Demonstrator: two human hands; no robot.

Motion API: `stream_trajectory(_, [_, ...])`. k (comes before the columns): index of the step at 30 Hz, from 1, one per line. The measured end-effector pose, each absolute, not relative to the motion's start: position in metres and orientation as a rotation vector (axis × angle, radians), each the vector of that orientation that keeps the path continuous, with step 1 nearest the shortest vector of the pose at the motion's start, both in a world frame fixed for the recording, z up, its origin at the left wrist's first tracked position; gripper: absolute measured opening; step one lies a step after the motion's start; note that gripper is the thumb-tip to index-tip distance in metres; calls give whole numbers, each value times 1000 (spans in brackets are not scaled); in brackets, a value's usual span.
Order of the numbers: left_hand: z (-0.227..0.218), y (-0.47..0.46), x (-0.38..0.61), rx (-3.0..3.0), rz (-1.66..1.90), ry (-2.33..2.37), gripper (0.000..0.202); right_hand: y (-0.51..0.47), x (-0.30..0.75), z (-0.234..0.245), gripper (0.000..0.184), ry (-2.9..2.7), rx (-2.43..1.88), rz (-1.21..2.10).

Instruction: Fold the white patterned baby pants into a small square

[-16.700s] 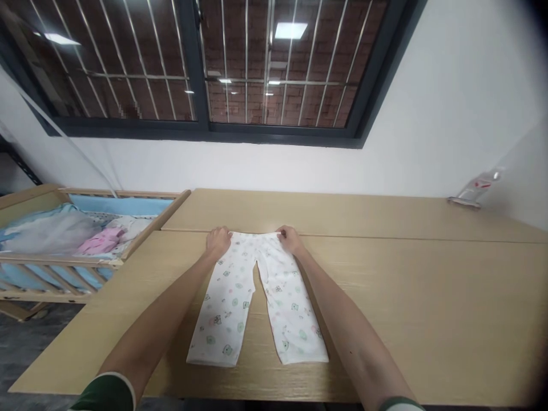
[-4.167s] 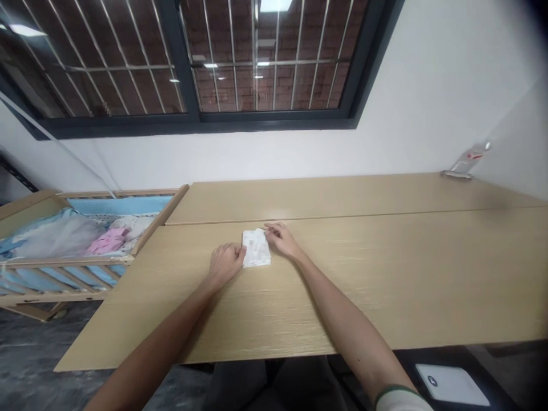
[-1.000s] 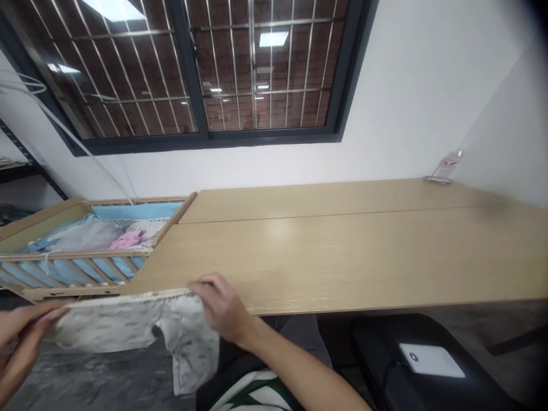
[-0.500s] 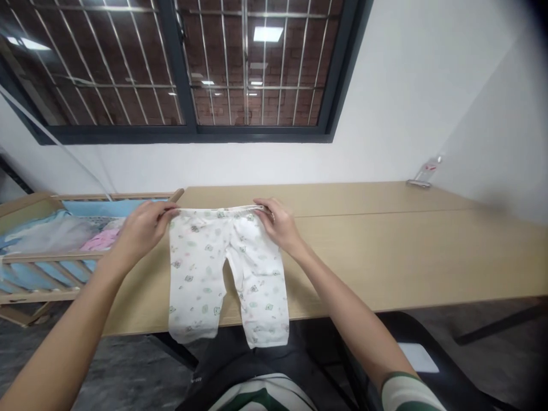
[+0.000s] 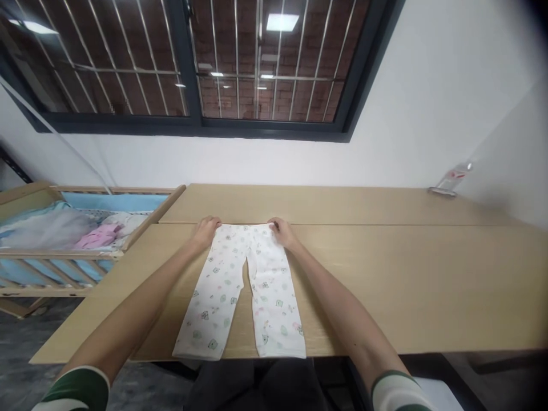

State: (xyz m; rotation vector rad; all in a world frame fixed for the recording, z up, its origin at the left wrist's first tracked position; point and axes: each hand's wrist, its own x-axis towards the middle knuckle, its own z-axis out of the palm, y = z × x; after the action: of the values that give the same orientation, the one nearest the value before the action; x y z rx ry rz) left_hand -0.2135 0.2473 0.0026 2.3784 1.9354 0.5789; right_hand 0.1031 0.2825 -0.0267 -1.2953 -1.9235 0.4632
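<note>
Left of our wooden table (image 5: 385, 274), a crib (image 5: 154, 217) holds blue and white bedding (image 5: 47, 228). On the table, white printed trousers (image 5: 233, 265) lie flat, hems at its near edge. Inside the crib rests a pink cloth (image 5: 99, 236). Our left hand (image 5: 206, 231) and right hand (image 5: 283, 233) each pinch a waist corner.

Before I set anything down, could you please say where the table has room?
On the table, the widest bare patch lies between the right arm and the clear item at the right; a smaller one, between the left arm and cot. The pants crowd the middle.
</note>
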Motion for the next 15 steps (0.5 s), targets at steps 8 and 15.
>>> stream_trajectory(8, [-20,275,-197,2272,485,2082,35,316,104,-48,20,-1895,-1406,474])
stream_trajectory(15, [6,254,-179,2297,444,2125,37,326,103,-50,18,-1841,-1476,630])
